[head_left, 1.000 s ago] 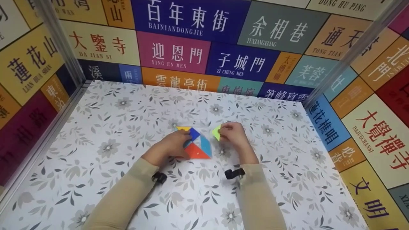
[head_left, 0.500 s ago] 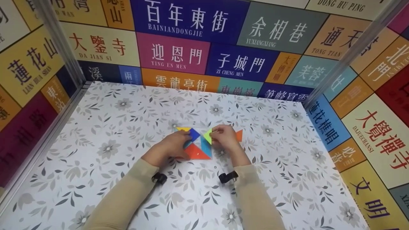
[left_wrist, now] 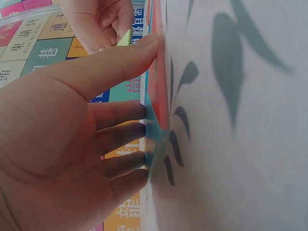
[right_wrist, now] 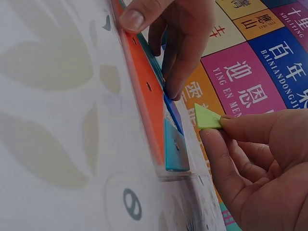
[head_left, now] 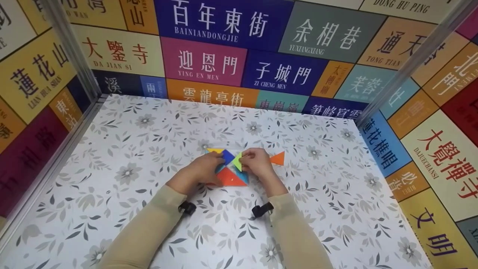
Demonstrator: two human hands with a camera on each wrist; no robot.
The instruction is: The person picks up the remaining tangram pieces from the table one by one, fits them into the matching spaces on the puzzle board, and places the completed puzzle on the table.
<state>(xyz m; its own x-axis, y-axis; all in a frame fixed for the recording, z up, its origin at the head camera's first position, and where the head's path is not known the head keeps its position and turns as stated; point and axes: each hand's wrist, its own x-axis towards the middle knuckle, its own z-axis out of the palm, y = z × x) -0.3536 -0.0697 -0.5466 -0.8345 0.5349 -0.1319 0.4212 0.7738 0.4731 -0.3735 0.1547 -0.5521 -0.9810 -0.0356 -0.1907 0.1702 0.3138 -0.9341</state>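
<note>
Flat coloured tangram pieces lie in a shallow transparent tray (right_wrist: 174, 177). Visible among them are a red-orange triangle (head_left: 230, 179), a dark blue piece (head_left: 227, 157), a yellow piece (head_left: 212, 150) and a light blue piece (right_wrist: 177, 150). My left hand (head_left: 199, 168) rests over the tray's left part, covering some of it; its thumb and nearly straight fingertips touch the pieces and tray. With thumb and fingertips, my right hand (head_left: 258, 164) pinches a yellow-green triangle (head_left: 237, 163) at the tray's right side. In the right wrist view, that triangle (right_wrist: 207, 117) is apart from the pieces below.
A loose orange triangle (head_left: 278, 158) lies on the table right of my right hand. Leaf-and-flower patterned paper covers the table (head_left: 239, 228). Upright panels (head_left: 203, 61) with printed characters enclose the back and both sides.
My right hand has moved left with the yellow-green triangle, from beside the tray to over its right part, uncovering the loose orange triangle. The left hand has stayed in place.
</note>
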